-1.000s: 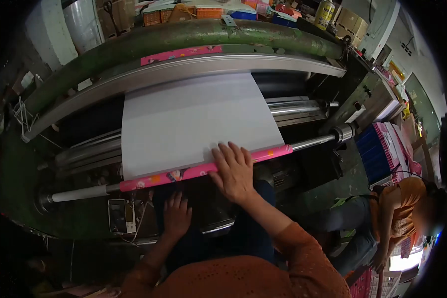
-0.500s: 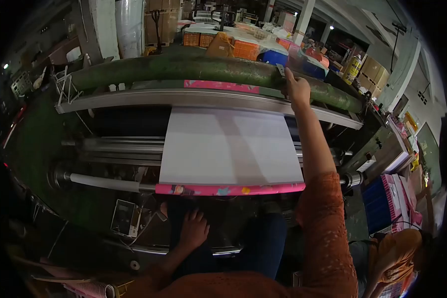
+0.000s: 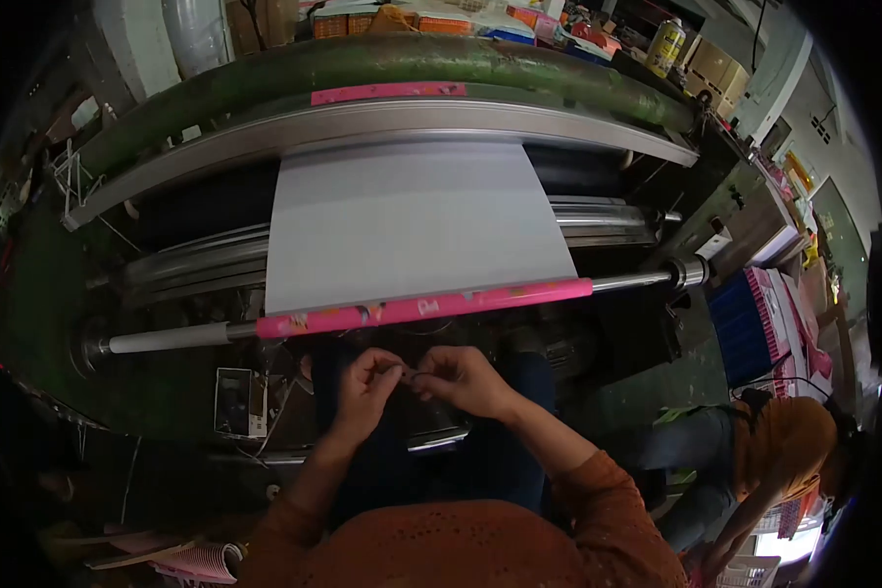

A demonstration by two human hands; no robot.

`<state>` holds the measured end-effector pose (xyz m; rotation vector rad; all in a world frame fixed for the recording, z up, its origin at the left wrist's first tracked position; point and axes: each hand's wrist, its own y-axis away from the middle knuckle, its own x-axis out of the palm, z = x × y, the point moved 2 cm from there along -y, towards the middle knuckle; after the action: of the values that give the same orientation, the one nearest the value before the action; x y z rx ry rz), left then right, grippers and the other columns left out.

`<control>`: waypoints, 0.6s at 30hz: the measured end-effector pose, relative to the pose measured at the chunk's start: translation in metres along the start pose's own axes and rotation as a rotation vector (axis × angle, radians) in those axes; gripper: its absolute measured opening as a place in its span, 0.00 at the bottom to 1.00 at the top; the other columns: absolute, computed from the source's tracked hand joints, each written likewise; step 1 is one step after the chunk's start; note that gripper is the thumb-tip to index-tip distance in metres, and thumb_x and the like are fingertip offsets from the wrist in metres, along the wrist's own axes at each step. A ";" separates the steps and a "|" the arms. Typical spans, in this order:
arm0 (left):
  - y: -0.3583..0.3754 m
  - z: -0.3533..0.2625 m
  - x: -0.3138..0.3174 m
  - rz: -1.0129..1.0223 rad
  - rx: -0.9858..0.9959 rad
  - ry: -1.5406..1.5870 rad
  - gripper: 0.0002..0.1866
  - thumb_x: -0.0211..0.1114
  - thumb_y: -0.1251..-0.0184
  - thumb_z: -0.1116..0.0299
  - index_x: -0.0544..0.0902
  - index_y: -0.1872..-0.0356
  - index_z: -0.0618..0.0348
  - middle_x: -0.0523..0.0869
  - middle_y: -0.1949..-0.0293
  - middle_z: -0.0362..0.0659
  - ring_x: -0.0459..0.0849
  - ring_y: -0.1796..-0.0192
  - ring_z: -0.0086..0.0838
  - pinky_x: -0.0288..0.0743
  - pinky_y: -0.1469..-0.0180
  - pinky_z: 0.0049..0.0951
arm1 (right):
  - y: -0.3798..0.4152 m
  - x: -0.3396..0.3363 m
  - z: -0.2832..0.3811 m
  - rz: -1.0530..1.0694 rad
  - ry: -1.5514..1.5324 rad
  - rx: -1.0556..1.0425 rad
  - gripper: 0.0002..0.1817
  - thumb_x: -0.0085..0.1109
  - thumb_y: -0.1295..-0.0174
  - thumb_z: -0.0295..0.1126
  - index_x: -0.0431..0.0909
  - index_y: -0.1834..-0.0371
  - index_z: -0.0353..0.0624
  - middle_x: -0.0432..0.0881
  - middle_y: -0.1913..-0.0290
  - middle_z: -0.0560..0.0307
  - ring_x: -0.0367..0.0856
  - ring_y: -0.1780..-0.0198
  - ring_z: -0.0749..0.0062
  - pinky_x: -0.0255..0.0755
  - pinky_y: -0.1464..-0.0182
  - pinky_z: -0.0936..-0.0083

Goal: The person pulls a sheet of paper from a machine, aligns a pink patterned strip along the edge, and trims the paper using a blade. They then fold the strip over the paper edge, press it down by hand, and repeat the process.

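Note:
My left hand (image 3: 367, 394) and my right hand (image 3: 468, 380) meet above my lap, fingertips pinched close together. Between them is a small dark item, too little to make out. Just beyond my hands lies a pink printed roll (image 3: 426, 307) wound on a metal shaft (image 3: 632, 281). From that roll a wide white sheet (image 3: 412, 220) runs up and under a silver metal bar (image 3: 382, 120). Neither hand touches the roll or the sheet.
A thick green roller (image 3: 382, 61) spans the machine behind the bar. A yellow spray can (image 3: 665, 47) stands at the back right. At the lower right, another person (image 3: 784, 446) in an orange top bends over. A small open box (image 3: 240, 403) sits below the shaft.
My right hand has come down from the green roller to my lap. My left hand has lifted off my leg to meet it. The view has tilted downward.

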<state>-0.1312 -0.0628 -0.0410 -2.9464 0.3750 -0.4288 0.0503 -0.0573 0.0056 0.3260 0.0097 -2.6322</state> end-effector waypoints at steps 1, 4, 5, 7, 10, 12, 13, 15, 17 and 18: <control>0.002 0.006 0.004 0.039 -0.080 -0.062 0.08 0.60 0.31 0.71 0.79 0.56 0.63 0.83 0.60 0.41 0.81 0.54 0.24 0.74 0.49 0.27 | 0.009 0.004 -0.017 -0.005 -0.346 0.104 0.02 0.59 0.37 0.23 0.79 0.66 0.37 0.83 0.68 0.58 0.82 0.65 0.79 0.76 0.61 0.80; 0.006 0.039 0.015 0.131 -0.165 -0.178 0.07 0.63 0.33 0.71 0.79 0.58 0.62 0.83 0.65 0.39 0.81 0.62 0.23 0.74 0.56 0.24 | 0.034 0.002 -0.048 -0.043 -0.370 0.179 0.03 0.59 0.36 0.24 0.79 0.64 0.36 0.84 0.68 0.59 0.83 0.64 0.77 0.77 0.61 0.80; 0.008 0.048 0.018 0.178 -0.166 -0.229 0.08 0.64 0.34 0.71 0.79 0.58 0.62 0.82 0.68 0.38 0.81 0.67 0.23 0.74 0.61 0.23 | 0.043 -0.001 -0.059 -0.066 -0.346 0.189 0.04 0.60 0.37 0.25 0.79 0.63 0.36 0.84 0.68 0.58 0.83 0.65 0.76 0.77 0.62 0.80; 0.007 0.048 0.021 0.135 -0.176 -0.413 0.09 0.65 0.35 0.70 0.79 0.58 0.61 0.83 0.65 0.41 0.82 0.64 0.27 0.74 0.58 0.26 | 0.057 -0.010 -0.083 -0.174 -0.024 0.184 0.05 0.61 0.39 0.27 0.79 0.62 0.38 0.84 0.68 0.54 0.84 0.66 0.69 0.77 0.63 0.75; 0.005 0.050 0.005 0.050 -0.027 -1.022 0.11 0.66 0.39 0.68 0.80 0.58 0.61 0.83 0.57 0.46 0.81 0.53 0.36 0.72 0.49 0.35 | 0.084 -0.026 -0.133 -0.352 0.460 0.168 0.07 0.61 0.42 0.29 0.78 0.62 0.41 0.83 0.67 0.48 0.83 0.66 0.56 0.76 0.64 0.66; 0.008 0.067 -0.023 0.028 0.043 -1.487 0.14 0.66 0.43 0.65 0.81 0.58 0.60 0.78 0.45 0.48 0.70 0.37 0.42 0.61 0.35 0.48 | 0.093 -0.026 -0.145 -0.423 0.614 0.165 0.06 0.60 0.44 0.29 0.78 0.63 0.43 0.82 0.67 0.47 0.82 0.64 0.51 0.75 0.63 0.62; 0.011 0.075 -0.030 0.023 0.037 -1.490 0.14 0.66 0.43 0.65 0.81 0.58 0.60 0.78 0.45 0.48 0.70 0.37 0.42 0.61 0.35 0.48 | 0.094 -0.024 -0.141 -0.427 0.647 0.122 0.05 0.59 0.43 0.29 0.77 0.65 0.43 0.82 0.67 0.47 0.82 0.63 0.50 0.75 0.63 0.60; 0.017 0.080 -0.037 -0.009 0.151 -1.514 0.14 0.66 0.43 0.65 0.81 0.58 0.60 0.77 0.45 0.49 0.70 0.36 0.42 0.60 0.33 0.48 | 0.094 -0.023 -0.138 -0.425 0.676 0.077 0.04 0.59 0.42 0.29 0.77 0.66 0.43 0.82 0.67 0.48 0.81 0.62 0.49 0.74 0.62 0.59; 0.017 0.083 -0.036 0.003 0.133 -1.539 0.13 0.65 0.43 0.64 0.81 0.59 0.60 0.77 0.44 0.49 0.69 0.35 0.42 0.59 0.33 0.48 | 0.092 -0.024 -0.137 -0.431 0.673 0.083 0.04 0.59 0.42 0.30 0.77 0.66 0.43 0.81 0.66 0.49 0.81 0.61 0.50 0.75 0.62 0.61; 0.016 0.083 -0.034 0.012 0.120 -1.562 0.13 0.65 0.43 0.64 0.82 0.60 0.60 0.77 0.44 0.49 0.69 0.35 0.42 0.59 0.33 0.49 | 0.091 -0.024 -0.136 -0.415 0.674 0.075 0.04 0.59 0.42 0.30 0.77 0.66 0.43 0.81 0.66 0.49 0.81 0.61 0.50 0.75 0.62 0.61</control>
<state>-0.1423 -0.0608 -0.1312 -2.2187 0.1025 1.6336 0.1440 -0.1175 -0.1162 1.3446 0.2222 -2.7794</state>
